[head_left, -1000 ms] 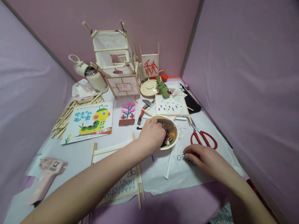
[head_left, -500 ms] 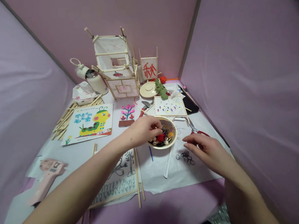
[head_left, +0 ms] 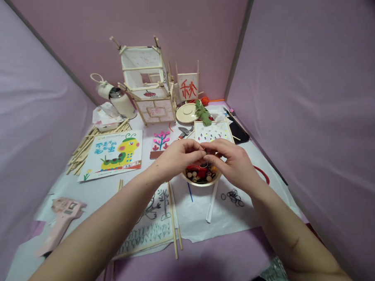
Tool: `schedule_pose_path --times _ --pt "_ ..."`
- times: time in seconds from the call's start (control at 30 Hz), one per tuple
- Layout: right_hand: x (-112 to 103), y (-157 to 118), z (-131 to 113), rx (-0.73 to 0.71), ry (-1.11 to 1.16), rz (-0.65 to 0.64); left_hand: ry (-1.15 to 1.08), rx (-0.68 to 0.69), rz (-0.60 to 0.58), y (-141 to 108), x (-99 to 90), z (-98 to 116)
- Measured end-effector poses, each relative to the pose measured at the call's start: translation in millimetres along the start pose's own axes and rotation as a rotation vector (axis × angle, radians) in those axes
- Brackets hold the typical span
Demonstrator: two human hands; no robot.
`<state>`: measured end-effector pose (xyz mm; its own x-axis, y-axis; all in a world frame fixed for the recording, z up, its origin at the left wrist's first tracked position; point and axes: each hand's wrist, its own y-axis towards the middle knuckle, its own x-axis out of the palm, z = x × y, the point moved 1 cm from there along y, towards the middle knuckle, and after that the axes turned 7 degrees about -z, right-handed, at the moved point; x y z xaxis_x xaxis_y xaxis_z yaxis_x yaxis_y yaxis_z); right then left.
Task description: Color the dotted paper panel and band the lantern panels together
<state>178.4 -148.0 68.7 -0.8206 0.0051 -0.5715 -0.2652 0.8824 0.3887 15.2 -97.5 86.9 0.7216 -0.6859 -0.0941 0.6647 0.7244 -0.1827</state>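
Over a round bowl [head_left: 198, 184] of small beads and red, yellow and black bits, my left hand [head_left: 183, 157] and my right hand [head_left: 232, 159] meet at the fingertips. The fingers of both are pinched together around something too small to make out. A blue stick [head_left: 190, 192] and a white strip [head_left: 211, 203] lie just below the bowl. Several black rings [head_left: 235, 197] rest on the white paper under my right forearm. The framed dotted picture [head_left: 213, 131] stands behind my hands, partly covered by them.
A stick-and-paper tower [head_left: 152, 86] stands at the back beside a bottle [head_left: 123, 104]. On the left are a caterpillar book [head_left: 113, 154], a bundle of sticks [head_left: 79, 155] and a pink glue gun [head_left: 62, 220]. Pliers [head_left: 185, 131] and a lid [head_left: 187, 113] lie behind the bowl.
My right hand has moved left and up from beside the black rings to meet my left hand over the bowl. My left hand has risen slightly from the bowl's contents.
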Motion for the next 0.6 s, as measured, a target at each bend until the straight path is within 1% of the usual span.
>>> schedule_pose_path --times 0.13,0.23,0.3,0.4,0.47,0.53,0.6 --pt "3.3 -3.3 0.2 -0.013 -0.080 0.063 0.083 -0.021 0.059 2.2 0.5 -6.5" --pt "2.8 -9.7 -1.0 0.023 -0.172 0.093 0.200 0.015 0.099 3.4 6.6 -7.1" --pt "-1.8 -16.1 -3.2 0.052 -0.223 0.104 0.235 0.044 0.085 1.8 12.4 -4.6" --pt "-15.2 -32.6 -3.4 0.123 -0.248 0.102 0.239 0.076 0.033 -6.5 17.6 0.7" --pt "-23.8 -48.7 2.6 0.212 -0.256 0.024 0.245 0.077 0.025 -15.1 15.7 1.9" --pt "-27.5 -66.9 14.2 0.299 -0.268 -0.131 0.265 0.060 0.040 -24.2 10.1 -0.6" --pt "-25.3 -84.3 28.5 0.351 -0.287 -0.277 0.301 0.038 0.054 -32.1 3.5 -6.1"
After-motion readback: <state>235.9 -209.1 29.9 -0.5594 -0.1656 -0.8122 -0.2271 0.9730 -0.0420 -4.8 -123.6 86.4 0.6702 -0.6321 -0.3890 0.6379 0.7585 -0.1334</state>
